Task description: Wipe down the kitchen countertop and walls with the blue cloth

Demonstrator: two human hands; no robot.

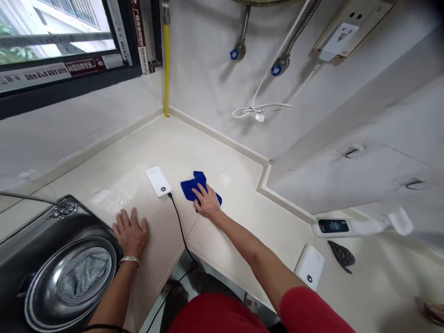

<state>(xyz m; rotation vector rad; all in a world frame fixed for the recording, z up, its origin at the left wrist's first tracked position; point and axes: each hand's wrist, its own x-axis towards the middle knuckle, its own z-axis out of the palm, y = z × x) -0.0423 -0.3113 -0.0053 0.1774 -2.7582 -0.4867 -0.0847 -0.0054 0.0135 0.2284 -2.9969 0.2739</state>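
A blue cloth [189, 188] lies crumpled on the cream countertop [236, 185]. My right hand [207, 201] presses flat on it with the fingers spread. My left hand [132, 233] rests palm down on the counter, fingers apart, holding nothing. Between the two hands, nearer the wall, sits a white power bank [158, 181] with a black cable [179, 222] plugged into it. The cable runs over the counter's front edge toward my body. Part of the cloth is hidden under my right hand.
A black gas stove [69, 259] stands left of my left hand. On the right are a second white power bank [310, 268], a white device with a screen [333, 226] and a dark mesh item [342, 254]. A yellow pipe [167, 69] enters the corner.
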